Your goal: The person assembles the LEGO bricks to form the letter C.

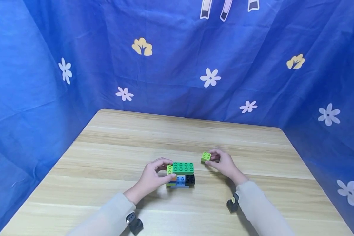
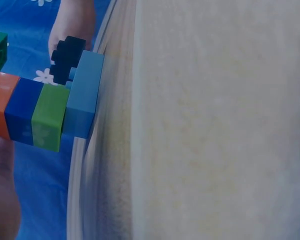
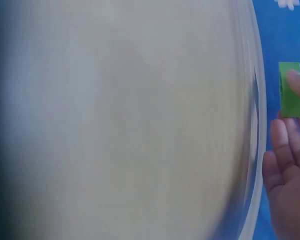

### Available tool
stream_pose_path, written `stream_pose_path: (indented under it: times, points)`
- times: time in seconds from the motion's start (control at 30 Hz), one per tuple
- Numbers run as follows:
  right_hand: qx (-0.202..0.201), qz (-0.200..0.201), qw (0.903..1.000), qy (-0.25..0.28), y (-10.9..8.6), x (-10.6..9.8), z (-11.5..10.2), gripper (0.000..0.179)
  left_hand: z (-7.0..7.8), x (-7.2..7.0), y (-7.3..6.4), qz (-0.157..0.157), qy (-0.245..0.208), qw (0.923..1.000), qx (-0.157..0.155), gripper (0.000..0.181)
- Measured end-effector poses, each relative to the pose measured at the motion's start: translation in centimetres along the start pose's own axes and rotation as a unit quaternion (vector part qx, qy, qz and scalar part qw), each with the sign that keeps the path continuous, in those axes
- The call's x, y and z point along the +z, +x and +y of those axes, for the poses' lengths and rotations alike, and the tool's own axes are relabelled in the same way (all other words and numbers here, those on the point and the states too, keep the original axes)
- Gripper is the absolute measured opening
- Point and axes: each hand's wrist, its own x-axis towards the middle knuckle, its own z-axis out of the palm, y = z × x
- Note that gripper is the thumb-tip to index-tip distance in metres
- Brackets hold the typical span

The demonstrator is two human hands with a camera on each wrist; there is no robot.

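Note:
My left hand (image 1: 153,176) grips the left column of a toy brick structure. In the left wrist view that column stacks an orange brick (image 2: 2,104), a dark blue brick (image 2: 24,111) and a lime green brick (image 2: 50,117) on a light blue base brick (image 2: 85,97). A black brick (image 2: 68,57) stands at the base's other end. Across the top, a long green brick (image 1: 183,167) extends right, beside a lime stud top (image 1: 169,169). To the right, my right hand (image 1: 225,165) pinches a small lime green brick (image 1: 206,157) between thumb and fingers, apart from the structure.
A wood-grain table (image 1: 129,134) lies under both hands. Blue cloth (image 1: 171,65) with flower prints hangs behind it and along both sides. Each wrist wears a small black camera, one at the left wrist (image 1: 134,224) and one at the right (image 1: 232,204).

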Motion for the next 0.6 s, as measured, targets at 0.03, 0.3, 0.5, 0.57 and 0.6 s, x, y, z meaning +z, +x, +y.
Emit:
stream_pose_path:
  times: [0.03,0.3,0.5,0.57,0.6]
  points:
    - [-0.009,-0.006,0.9999,0.004,-0.3,0.3,-0.2,0.037,0.0,0.0,0.0,0.000,0.001,1.0000,0.000,0.034]
    - [-0.080,-0.061,0.9934,0.057,-2.2,1.9,-2.2,0.037,0.2,0.0,0.0,-0.001,-0.001,1.0000,0.000,0.035]
    - [-0.098,-0.085,0.9892,0.067,-3.4,2.2,-3.9,0.039,0.1,0.0,0.0,0.002,0.007,0.9998,0.019,0.035]
    - [-0.098,-0.089,0.9885,0.073,-3.7,2.2,-4.4,0.040,0.1,0.0,0.0,0.001,0.012,0.9994,0.033,0.035]
    - [-0.100,-0.090,0.9880,0.076,-3.8,2.1,-4.6,0.041,0.1,0.1,0.0,0.002,0.016,0.9991,0.039,0.035]
